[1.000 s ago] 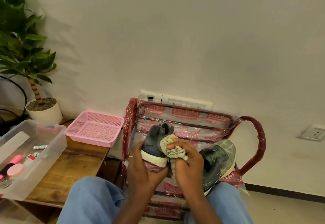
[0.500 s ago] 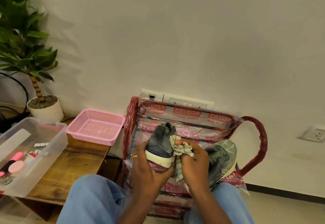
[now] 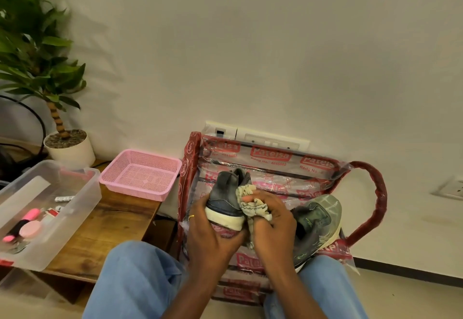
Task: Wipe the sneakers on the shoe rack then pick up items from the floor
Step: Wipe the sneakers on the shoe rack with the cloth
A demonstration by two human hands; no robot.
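Grey suede sneaker with a cream rubber sole [image 3: 225, 201] is held heel-up in front of the rack's top shelf, its sole gripped by the left hand [image 3: 213, 238]. A crumpled cream patterned cloth [image 3: 253, 206] is pinched against its side by the right hand [image 3: 275, 228]. A second grey-green sneaker [image 3: 318, 221] is laid on the plastic-wrapped red tubular shoe rack [image 3: 380, 198].

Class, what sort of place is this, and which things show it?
Likely a home, perhaps an entryway: a shoe rack with a sneaker on it, a potted plant, and low wall sockets.
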